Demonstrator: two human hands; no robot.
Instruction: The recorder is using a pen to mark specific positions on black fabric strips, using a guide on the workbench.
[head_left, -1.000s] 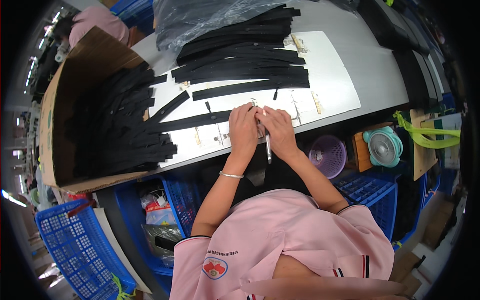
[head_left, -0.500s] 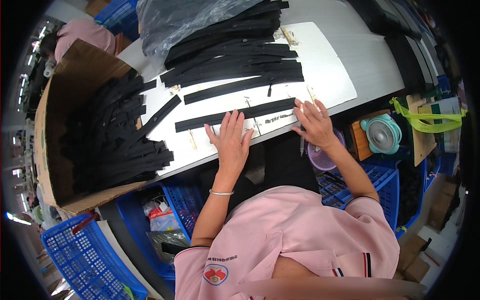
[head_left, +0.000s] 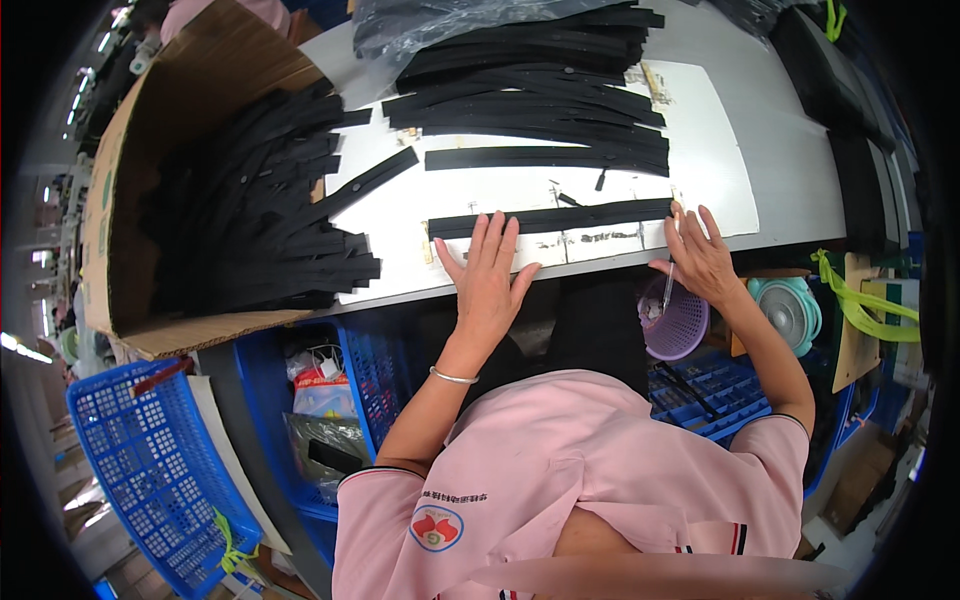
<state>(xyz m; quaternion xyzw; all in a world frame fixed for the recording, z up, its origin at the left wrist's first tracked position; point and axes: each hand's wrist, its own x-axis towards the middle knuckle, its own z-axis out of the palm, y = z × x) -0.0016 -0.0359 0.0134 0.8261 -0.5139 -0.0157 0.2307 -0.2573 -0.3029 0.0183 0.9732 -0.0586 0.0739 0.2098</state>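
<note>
A long black zipper [head_left: 590, 215] lies flat across the white board [head_left: 710, 150]. My left hand [head_left: 488, 280] rests with fingers spread and stretched, its fingertips on the zipper's left part. At the zipper's right end is my right hand [head_left: 706, 262], thumb and fingers bent around a slim, pale pen-like tool [head_left: 668, 287] that points down past the table edge. Just beyond, another black zipper [head_left: 540, 158] lies parallel, a dark pull tab [head_left: 600, 180] beside it. Farther back, several more zippers [head_left: 520, 110] are piled in overlapping rows.
An open cardboard box [head_left: 125, 190] full of black zippers stands at the left, some spilling onto the board. Clear plastic [head_left: 390, 40] covers part of the back pile. Below the table edge are a purple basket [head_left: 680, 330], blue crates [head_left: 150, 450] and a teal fan [head_left: 785, 312].
The view has shifted, so the table sits farther right. My left hand has slid toward the zipper's left part; my right hand stays at its right end. The zipper lies straighter.
</note>
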